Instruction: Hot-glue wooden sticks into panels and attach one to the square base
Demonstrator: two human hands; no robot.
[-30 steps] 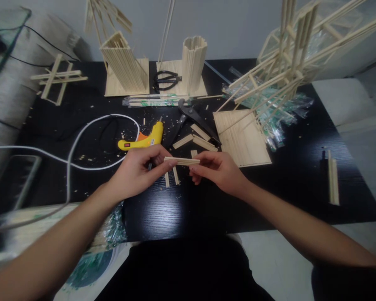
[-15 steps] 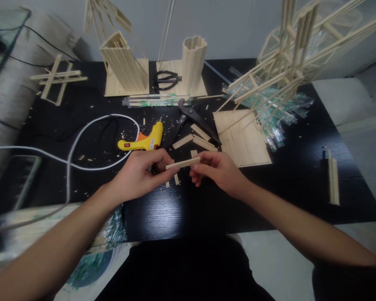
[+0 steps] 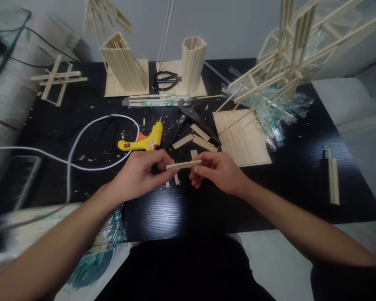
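Between my two hands is a short strip of pale wooden sticks (image 3: 184,164), held level above the black table. My left hand (image 3: 144,172) pinches its left end between thumb and fingers. At the other end, the thumb and fingers of my right hand (image 3: 217,170) are closed on the same strip. A yellow hot glue gun (image 3: 147,140) lies just beyond my left hand. Several short stick pieces (image 3: 204,143) rest beyond the strip, beside large black-handled pliers (image 3: 192,115). Smaller pieces (image 3: 176,179) lie under my hands, partly hidden.
Stick towers (image 3: 125,65) on square bases stand at the back, with black scissors (image 3: 166,80) between them. To the right, a tall stick frame (image 3: 278,75) rises by a flat stick board (image 3: 242,140). A white cable (image 3: 90,122) loops at left. Wrapped sticks (image 3: 156,100) lie mid-table.
The strip has turned very slightly toward level and shifted a touch to the right. Both hands keep their hold, and nothing else has visibly moved.
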